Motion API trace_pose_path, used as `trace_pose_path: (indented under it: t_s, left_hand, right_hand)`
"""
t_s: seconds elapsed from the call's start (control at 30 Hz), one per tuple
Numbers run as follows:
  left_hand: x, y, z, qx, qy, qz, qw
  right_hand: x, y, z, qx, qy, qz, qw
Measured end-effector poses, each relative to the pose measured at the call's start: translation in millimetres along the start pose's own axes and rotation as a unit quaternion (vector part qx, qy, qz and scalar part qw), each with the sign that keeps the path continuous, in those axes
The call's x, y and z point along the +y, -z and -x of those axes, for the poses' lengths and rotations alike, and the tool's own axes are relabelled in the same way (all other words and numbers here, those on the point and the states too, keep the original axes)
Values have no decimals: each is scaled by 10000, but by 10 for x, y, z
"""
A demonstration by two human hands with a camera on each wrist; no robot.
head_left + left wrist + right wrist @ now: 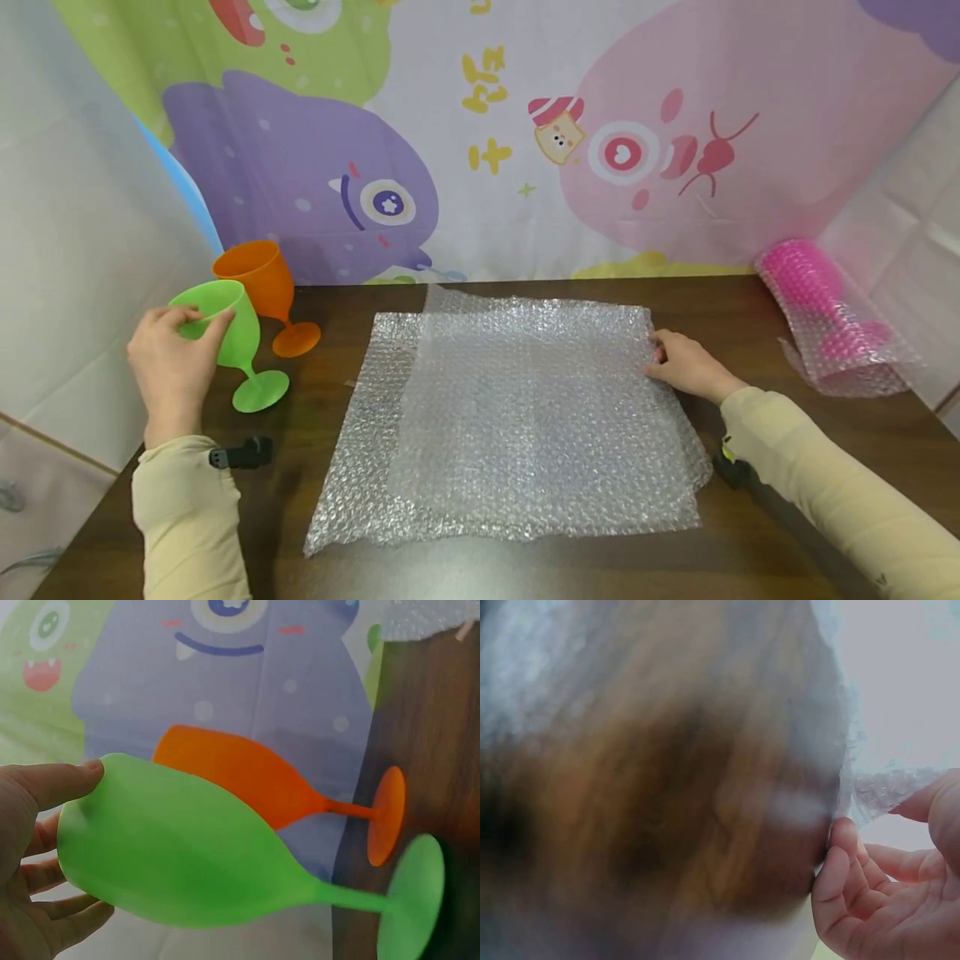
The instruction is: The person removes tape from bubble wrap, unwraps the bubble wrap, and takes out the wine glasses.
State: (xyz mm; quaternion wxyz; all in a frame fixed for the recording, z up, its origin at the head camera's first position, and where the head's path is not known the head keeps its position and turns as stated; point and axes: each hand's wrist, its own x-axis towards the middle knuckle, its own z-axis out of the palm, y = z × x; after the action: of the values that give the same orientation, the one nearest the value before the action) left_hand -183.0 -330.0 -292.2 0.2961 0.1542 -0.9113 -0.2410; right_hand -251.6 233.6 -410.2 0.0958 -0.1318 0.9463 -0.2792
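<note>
My left hand (174,362) grips a green plastic goblet (242,337) by the rim of its bowl, at the left of the table. In the left wrist view the thumb lies on the near side of the green bowl and the other fingers are partly behind it. Close behind stands an orange goblet (272,287). On the table's middle lie overlapping sheets of clear bubble wrap (525,425). My right hand (692,365) pinches the right edge of the bubble wrap, seen also in the right wrist view, where the wrap (877,787) passes between thumb and fingers.
A pink goblet (806,279) rolled in bubble wrap lies at the back right of the dark wooden table (450,575). Behind the table hangs a curtain (495,225) with cartoon monsters. Pale walls (67,250) close in on both sides.
</note>
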Motion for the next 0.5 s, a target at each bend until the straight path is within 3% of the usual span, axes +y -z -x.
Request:
trace_pose_path:
  t_s: [0.23,0.5]
  left_hand:
    - [-73,-45,12,-40,75,-31,10000]
    - [-65,-106,22,203,67,272,9994]
  right_hand:
    - [2,-6,7,-1,6,20,10000]
    - [5,16,2,-56,-19,-4,10000]
